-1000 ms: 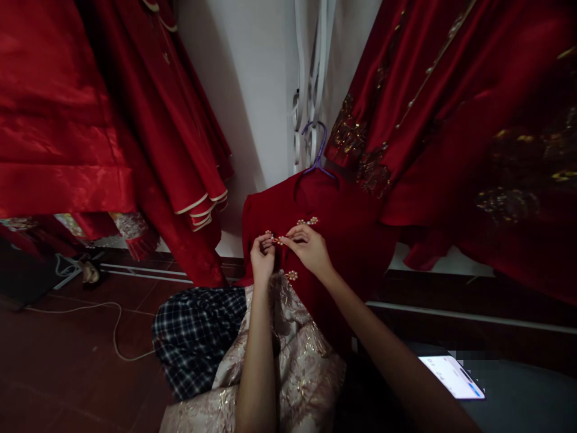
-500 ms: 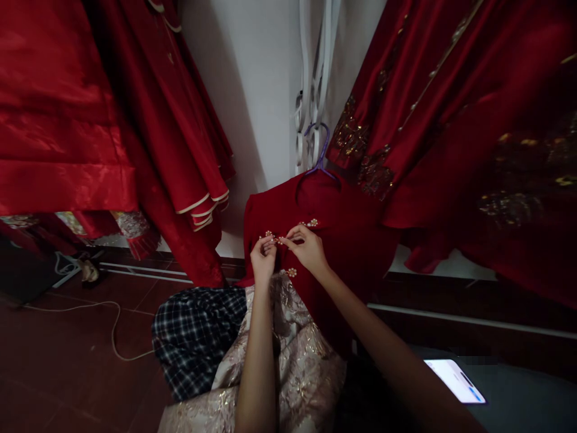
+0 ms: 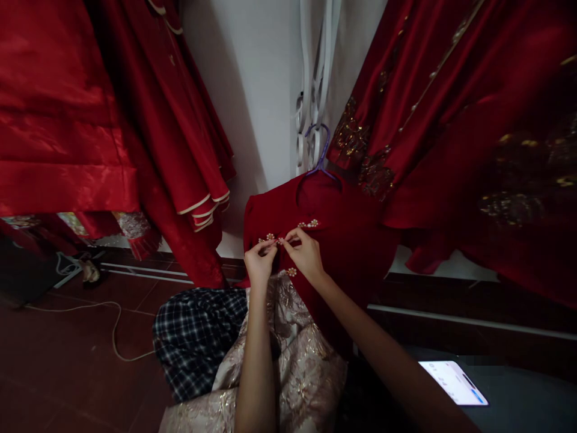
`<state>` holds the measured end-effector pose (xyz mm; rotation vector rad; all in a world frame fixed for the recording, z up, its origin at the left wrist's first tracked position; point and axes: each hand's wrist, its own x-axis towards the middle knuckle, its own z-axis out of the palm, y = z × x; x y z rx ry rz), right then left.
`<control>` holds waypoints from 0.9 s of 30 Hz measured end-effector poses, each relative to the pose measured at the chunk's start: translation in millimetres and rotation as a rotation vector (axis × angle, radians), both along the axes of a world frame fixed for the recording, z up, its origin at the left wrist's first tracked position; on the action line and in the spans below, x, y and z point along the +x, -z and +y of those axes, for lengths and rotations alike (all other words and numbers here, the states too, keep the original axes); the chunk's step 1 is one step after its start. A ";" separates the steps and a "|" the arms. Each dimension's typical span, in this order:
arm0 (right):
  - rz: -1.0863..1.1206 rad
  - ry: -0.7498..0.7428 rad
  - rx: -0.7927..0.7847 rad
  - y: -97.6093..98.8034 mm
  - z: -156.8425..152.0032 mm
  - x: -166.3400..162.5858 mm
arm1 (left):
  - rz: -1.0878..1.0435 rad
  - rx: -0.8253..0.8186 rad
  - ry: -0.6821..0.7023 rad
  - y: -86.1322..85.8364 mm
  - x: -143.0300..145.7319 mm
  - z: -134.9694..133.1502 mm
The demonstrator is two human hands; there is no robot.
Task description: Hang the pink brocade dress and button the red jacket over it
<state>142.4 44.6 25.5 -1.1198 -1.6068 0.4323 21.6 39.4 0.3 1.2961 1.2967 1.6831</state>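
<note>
A small dark red dress hangs on a purple hanger in front of me. It has gold flower-shaped clasps along its front. My left hand and my right hand meet at the middle clasp, fingers of both pinched on its two halves. A third clasp shows just below my right hand.
Long red satin garments hang to the left and embroidered red ones to the right. A gold brocade cloth and plaid fabric lie on my lap. A lit phone lies at lower right. A white cable runs over the red floor.
Both hands stay pinched on the middle clasp and have shifted slightly up. The view has tilted a little.
</note>
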 end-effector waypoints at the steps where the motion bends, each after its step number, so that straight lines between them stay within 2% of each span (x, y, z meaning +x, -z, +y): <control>1: -0.003 0.005 0.001 -0.4 0.5 -0.8 | 0.007 0.006 0.017 -0.1 -0.5 0.2; 5: -0.031 -0.037 -0.036 -4.6 -0.1 5.4 | 0.063 0.078 0.086 3.8 -4.2 1.5; 8: -0.094 -0.133 -0.158 -4.9 -10.8 23.6 | 0.216 0.113 0.072 11.1 -12.5 -0.1; 14: -0.284 -0.218 -0.429 13.8 -44.5 57.8 | 0.508 -0.074 0.052 20.1 -34.6 -11.5; 17: -0.356 -0.200 -0.438 24.4 -48.7 58.6 | 0.529 -0.187 0.029 19.2 -45.4 -17.5; 20: -0.411 -0.188 -0.432 31.7 -47.5 52.5 | 0.560 -0.276 0.143 19.6 -57.2 -22.7; 23: -0.440 -0.170 -0.438 36.5 -47.8 45.7 | 0.611 -0.294 0.232 19.8 -66.2 -27.1; 25: -0.430 -0.151 -0.421 38.6 -49.0 41.8 | 0.646 -0.267 0.191 15.7 -67.6 -30.0; 27: -0.415 -0.142 -0.386 39.8 -49.6 38.8 | 0.673 -0.227 0.077 5.6 -64.4 -33.5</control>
